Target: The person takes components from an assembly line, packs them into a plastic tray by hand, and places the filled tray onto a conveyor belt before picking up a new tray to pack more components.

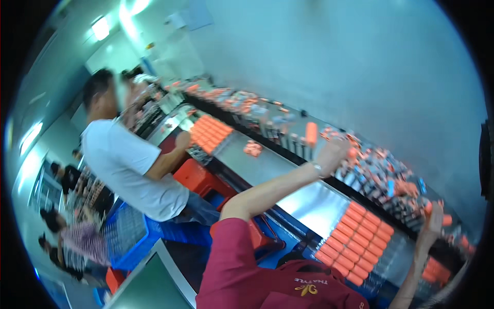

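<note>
Pale walling [334, 67] was seen at upper right. Bright orange, round-ended cylinders [361, 240] were lined in close rows at lower right. Left hand [334, 152] and right hand [435, 219] were held apart by mixed pieces [383, 170]; whether anything was gripped could not be told.

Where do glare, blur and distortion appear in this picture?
In the head view, glare whitens the metal tabletop, and a ceiling lamp at upper left is blown out; in the same view, the left hand and small parts beside it look smeared; fisheye curvature leaves black corners.
</note>
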A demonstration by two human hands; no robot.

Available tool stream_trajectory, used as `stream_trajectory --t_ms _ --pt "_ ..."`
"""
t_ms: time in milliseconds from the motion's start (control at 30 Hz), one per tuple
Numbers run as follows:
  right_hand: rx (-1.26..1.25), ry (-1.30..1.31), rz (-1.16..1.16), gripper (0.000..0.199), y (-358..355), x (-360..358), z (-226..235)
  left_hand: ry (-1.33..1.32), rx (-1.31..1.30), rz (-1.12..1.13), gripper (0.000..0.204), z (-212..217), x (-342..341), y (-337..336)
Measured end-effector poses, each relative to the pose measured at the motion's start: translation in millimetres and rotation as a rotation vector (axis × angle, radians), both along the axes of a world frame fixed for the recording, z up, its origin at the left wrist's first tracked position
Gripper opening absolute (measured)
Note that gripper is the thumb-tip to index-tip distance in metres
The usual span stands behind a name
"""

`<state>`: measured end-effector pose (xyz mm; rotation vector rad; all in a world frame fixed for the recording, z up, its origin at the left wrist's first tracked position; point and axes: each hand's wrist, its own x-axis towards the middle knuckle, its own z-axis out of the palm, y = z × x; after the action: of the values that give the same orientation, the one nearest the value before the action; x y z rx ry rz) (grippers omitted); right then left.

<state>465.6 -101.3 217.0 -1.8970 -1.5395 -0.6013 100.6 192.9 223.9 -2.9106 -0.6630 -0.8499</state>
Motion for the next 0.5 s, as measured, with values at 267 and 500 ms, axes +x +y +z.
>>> stream_trajectory --t_ms 267,500 --pt "-0.055 0.241 0.049 0.04 -4 -13 -73 -0.352 0.037 0.29 0.036 -18 -43 -5" --pt "-0.131 0.258 -0.046 0.038 -14 38 -160 -0.198 -0.324 0.058 0.043 -94 25 -95"
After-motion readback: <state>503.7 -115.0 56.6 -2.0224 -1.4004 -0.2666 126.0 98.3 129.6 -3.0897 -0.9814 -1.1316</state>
